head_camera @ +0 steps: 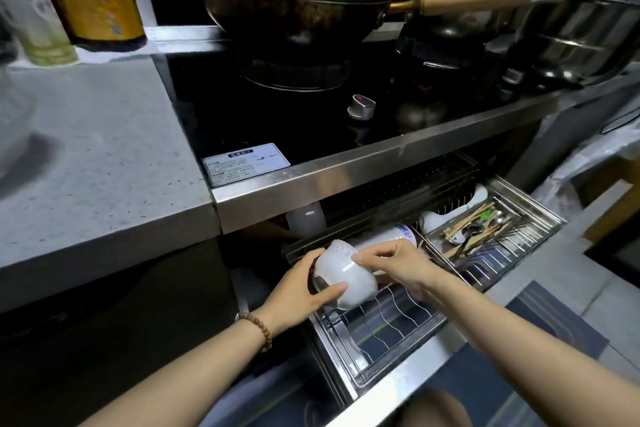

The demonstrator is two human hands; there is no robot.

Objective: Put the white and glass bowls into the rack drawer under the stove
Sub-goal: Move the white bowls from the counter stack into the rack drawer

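Both hands share one grip on the white bowl [346, 274]: the left hand [298, 295] is closed round its near left side, thumb laid along the wall and fingers behind, while the right hand [398, 270] pinches the foot ring at the top with its fingertips [360, 257]. The bowl is turned mouth down and tilted to the left, held just above the wire prongs at the left end of the rack drawer [391, 329], which stands pulled out under the stove [311, 121]. As I judge it, the risk is in the setting down: the glaze looks smooth and speckled with what may be water drops, so a slack pinch could let it slide, and a rim landing on a prong tip instead of between two wires could tip or chip it. Just beyond it lies a blue-patterned bowl [398, 236], close enough to be knocked. The held bowl is plain glossy white, deep and rounded, with a narrow foot. To the right a cutlery basket [485, 236] holds chopsticks and spoons. No glass bowl can be made out for certain in the drawer.
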